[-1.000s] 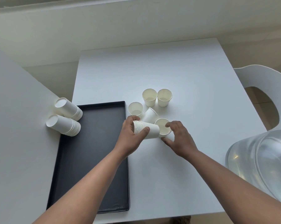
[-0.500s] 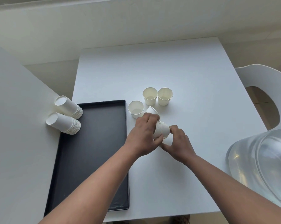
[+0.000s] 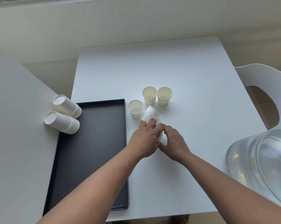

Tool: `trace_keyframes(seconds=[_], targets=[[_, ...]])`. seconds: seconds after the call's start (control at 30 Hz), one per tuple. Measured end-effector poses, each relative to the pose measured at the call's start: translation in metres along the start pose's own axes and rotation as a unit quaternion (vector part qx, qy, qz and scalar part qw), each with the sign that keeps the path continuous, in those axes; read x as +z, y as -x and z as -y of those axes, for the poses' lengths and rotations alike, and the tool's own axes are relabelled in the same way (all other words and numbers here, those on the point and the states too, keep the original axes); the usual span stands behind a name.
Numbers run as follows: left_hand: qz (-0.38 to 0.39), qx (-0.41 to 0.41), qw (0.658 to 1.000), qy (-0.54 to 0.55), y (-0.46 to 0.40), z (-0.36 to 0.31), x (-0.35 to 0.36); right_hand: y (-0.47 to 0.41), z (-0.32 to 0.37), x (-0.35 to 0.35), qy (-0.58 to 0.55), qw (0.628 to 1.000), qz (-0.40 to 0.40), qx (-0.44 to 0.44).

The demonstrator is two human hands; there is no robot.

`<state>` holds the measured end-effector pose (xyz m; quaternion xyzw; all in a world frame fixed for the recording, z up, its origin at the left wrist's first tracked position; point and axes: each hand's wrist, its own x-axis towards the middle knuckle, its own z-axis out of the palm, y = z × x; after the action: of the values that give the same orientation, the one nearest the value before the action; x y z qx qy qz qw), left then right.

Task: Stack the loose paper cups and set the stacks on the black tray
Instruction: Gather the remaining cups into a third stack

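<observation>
Landmark: the black tray [image 3: 91, 143], lying on the white table [image 3: 177, 70]. Just right of the tray's right edge, the person's left hand [image 3: 144, 139] and right hand [image 3: 173, 141] meet, fingers curled around a small stack of paper cups [image 3: 160, 137]; only a sliver of it shows between them. Beyond the hands, one cup lies tipped over [image 3: 150, 113]. Farther still, right of the tray's far corner, three cups stand upright [image 3: 135, 108] [image 3: 149, 95] [image 3: 164, 95]. On the tray's far-left corner rest two finished stacks, upside down [image 3: 63, 122] [image 3: 67, 106].
</observation>
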<state>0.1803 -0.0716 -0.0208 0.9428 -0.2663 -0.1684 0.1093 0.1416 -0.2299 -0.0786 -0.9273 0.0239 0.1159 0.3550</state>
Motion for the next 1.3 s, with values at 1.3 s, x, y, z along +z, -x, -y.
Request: trace_keyframes(seconds=[1.3], targets=[[0.025, -0.095, 0.99, 0.102, 0.032, 0.031, 0.001, -0.021, 0.004, -0.015, 0.039, 0.995, -0.09, 0.031]])
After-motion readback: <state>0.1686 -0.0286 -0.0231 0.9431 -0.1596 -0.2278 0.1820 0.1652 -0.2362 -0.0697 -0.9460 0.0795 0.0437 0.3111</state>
